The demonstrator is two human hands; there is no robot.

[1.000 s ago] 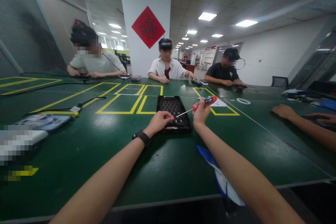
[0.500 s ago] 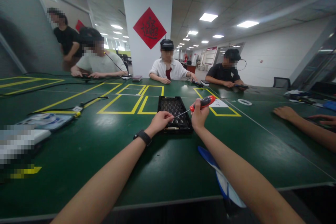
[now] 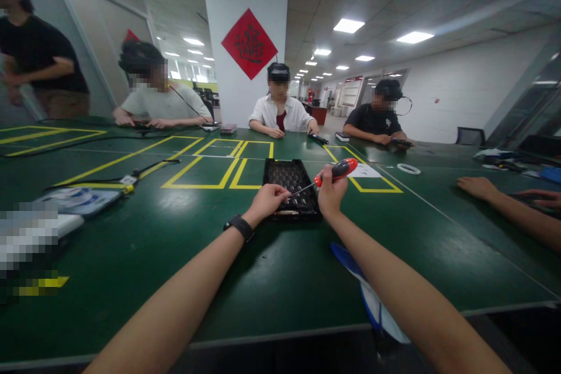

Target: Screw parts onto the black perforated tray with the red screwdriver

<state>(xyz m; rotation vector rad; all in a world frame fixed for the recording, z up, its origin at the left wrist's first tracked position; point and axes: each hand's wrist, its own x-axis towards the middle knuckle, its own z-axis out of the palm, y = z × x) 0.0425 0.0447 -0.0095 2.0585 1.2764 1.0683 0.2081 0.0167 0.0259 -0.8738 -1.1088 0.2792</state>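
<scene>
In my right hand (image 3: 332,191) is a screwdriver (image 3: 344,170) with a red and black handle, held at a slant with its thin shaft pointing down and left. My left hand (image 3: 268,203) pinches at the tip end of the shaft; whether a small bit sits between those fingers is too small to tell. Below both hands lies a black tool case (image 3: 291,178) on the green table, with rows of small metal bits in it. Part of the case's near left side is hidden behind my left hand.
Blue and white insoles (image 3: 370,292) lie by my right forearm. A white tape ring (image 3: 408,169) and a paper sheet (image 3: 366,171) are to the right. Another person's hand (image 3: 477,188) rests at the right. Yellow tape outlines (image 3: 199,188) mark the green table (image 3: 263,280). Co-workers sit opposite.
My hands and the screwdriver hold nearly the same pose over the case. The standing person at the far left has moved further left and nearer. A co-worker opposite has shifted a dark object leftward.
</scene>
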